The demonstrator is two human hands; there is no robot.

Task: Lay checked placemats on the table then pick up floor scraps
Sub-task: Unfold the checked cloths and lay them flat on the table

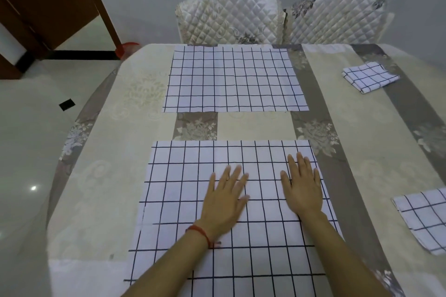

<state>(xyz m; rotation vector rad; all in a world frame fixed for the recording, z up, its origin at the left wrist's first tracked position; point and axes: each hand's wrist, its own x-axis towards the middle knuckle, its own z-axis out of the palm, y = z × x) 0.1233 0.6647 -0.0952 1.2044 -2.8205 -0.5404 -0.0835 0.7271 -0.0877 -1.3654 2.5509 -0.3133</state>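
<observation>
A white placemat with dark checks (pixel 183 200) lies spread flat at the near edge of the table. My left hand (pixel 224 200) and my right hand (pixel 303 188) both rest flat on it, fingers straight and spread. A second checked placemat (pixel 234 79) lies spread out at the far side. A folded checked cloth (pixel 369 76) sits at the far right. Another folded checked cloth (pixel 424 217) lies at the right edge, partly cut off by the frame.
The table wears a cream and grey floral cloth (pixel 108 152). Two quilted white chairs (pixel 229 17) (pixel 337 17) stand behind its far side. On the pale tiled floor at left lies a small dark scrap (pixel 67 104). A red basin (pixel 126 48) and a brown door (pixel 45 2) are at far left.
</observation>
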